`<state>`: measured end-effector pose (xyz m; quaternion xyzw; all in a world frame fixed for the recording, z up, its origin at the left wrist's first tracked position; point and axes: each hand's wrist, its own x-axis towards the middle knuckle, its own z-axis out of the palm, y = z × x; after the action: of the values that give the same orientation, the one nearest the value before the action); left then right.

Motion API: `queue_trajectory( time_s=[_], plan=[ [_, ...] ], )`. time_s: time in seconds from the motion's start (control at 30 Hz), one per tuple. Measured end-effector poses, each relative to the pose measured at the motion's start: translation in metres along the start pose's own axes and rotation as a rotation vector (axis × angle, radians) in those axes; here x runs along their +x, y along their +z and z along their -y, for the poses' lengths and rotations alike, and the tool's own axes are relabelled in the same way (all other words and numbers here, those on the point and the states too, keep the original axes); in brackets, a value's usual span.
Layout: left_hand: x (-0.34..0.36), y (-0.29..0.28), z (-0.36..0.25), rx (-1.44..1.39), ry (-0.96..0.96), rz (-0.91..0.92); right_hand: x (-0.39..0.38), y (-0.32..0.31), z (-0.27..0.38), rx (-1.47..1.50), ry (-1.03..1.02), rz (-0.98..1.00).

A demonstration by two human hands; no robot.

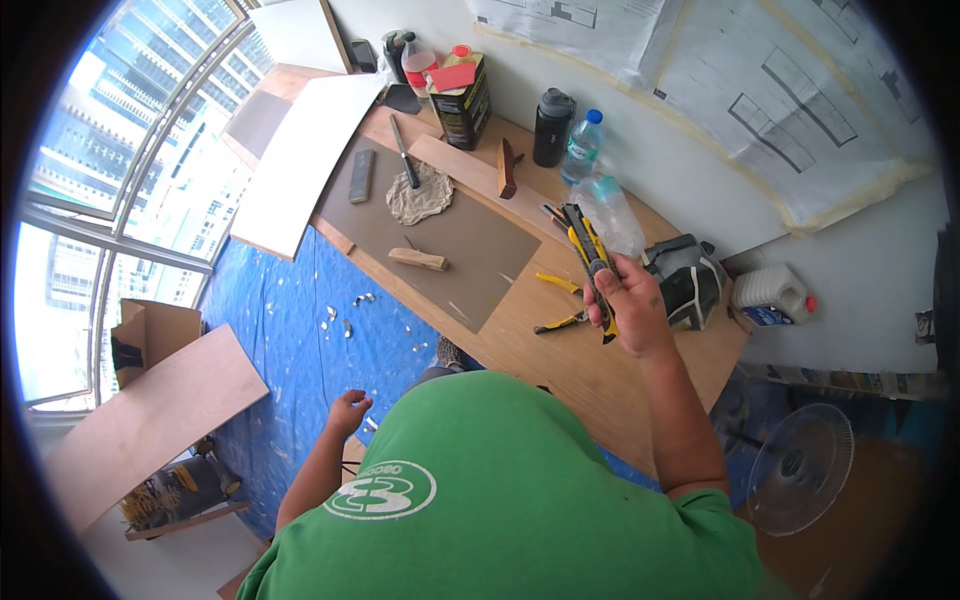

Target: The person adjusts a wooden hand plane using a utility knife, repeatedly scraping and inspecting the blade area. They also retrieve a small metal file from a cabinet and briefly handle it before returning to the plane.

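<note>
My right hand (630,302) is raised over the right part of the wooden worktable (610,385), its fingers wrapped round a yellow and black utility knife (588,243). Under and beside it lie a tool with yellow and black handles (556,283), like pliers, and a dark tool bag (685,280). My left hand (349,412) hangs low at my side above the blue sheet, fingers loosely bent, with nothing visible in it. On a brown panel (480,255) rest a small wooden block (418,259), a grey sharpening stone (361,177) and a crumpled cloth (425,197) with a dark-handled tool (404,150) across it.
Along the wall stand a metal can (462,112), a black flask (552,128) and a water bottle (583,148). A white board (305,160) overhangs the table's left end. Blue sheeting (290,310) with scraps covers the floor. A fan (800,468) stands at right, a plywood panel (160,420) at left.
</note>
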<state>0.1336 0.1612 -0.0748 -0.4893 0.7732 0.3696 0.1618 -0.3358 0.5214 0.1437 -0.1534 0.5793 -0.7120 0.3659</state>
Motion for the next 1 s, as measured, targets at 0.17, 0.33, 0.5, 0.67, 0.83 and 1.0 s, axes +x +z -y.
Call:
queue_trajectory(
  time_s=[0.17, 0.33, 0.5, 0.67, 0.83, 1.0],
  plan=[
    [-0.005, -0.009, -0.048, -0.045, 0.117, -0.069, -0.001, 0.02, 0.007, 0.009, -0.021, -0.013],
    [-0.012, -0.03, -0.164, -0.164, 0.254, -0.11, 0.0, 0.034, 0.012, 0.363, -0.057, 0.001],
    [-0.057, -0.061, -0.315, -0.19, 0.982, -0.204, -0.005, 0.049, 0.021, 0.401, -0.04, 0.058],
    [-0.112, -0.068, -0.437, 0.046, 1.432, -0.463, -0.015, 0.077, 0.026, 0.362, -0.061, -0.03],
    [-0.113, -0.071, -0.471, 0.312, 1.529, -0.514, -0.02, 0.092, 0.023, 0.263, -0.15, -0.082],
    [-0.098, -0.065, -0.474, 0.439, 1.601, -0.485, -0.026, 0.096, 0.022, 0.119, -0.129, -0.176]
  ],
)
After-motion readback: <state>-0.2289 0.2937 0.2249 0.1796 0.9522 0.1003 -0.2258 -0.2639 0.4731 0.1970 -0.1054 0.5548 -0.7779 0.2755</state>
